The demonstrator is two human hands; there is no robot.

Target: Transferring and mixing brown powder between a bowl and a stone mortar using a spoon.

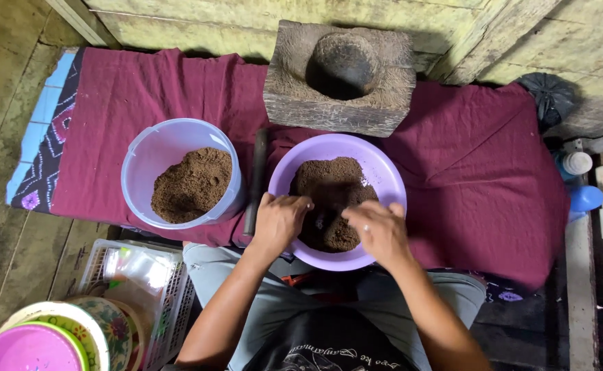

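Observation:
A purple bowl (384, 172) holds a mound of brown powder (332, 189) and sits in front of me on a maroon cloth (473, 165). My left hand (279, 220) rests at the bowl's near left rim, fingers curled into the powder. My right hand (379, 230) is at the near right rim, fingers bent down in the powder too, a ring on one finger. To the left stands a clear pale-blue tub (157, 148) with more brown powder (193, 184) inside.
A wooden block mortar (384, 103) with a round hollow stands behind the bowl against a plank wall. A dark stick (256, 178) lies between the tub and the bowl. Stacked bowls (47, 340) and a plastic basket (171, 302) sit lower left; bottles (579, 182) are at the right.

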